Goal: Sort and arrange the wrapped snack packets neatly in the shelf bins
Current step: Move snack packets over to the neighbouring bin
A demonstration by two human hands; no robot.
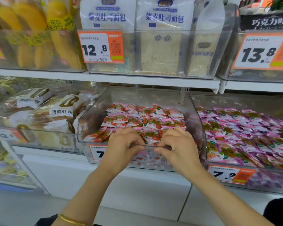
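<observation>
White shop shelving (137,80) carries rows of see-through containers. At centre, a clear plastic bin (95,111) holds the red-and-white wrapped snack packets (145,118), heaped loosely. At 3 o'clock, a neighbouring bin holds pink-and-purple wrapped packets (243,128). At 6 o'clock of the heap, the left hand (122,144) and right hand (178,144) both curl over the bin's front rim, thumbs outside. They seem clamped on the rim itself, though the fingertips are hidden among the packets. A sharp tug could tip the bin forward, or packets near the low front edge could spill over.
</observation>
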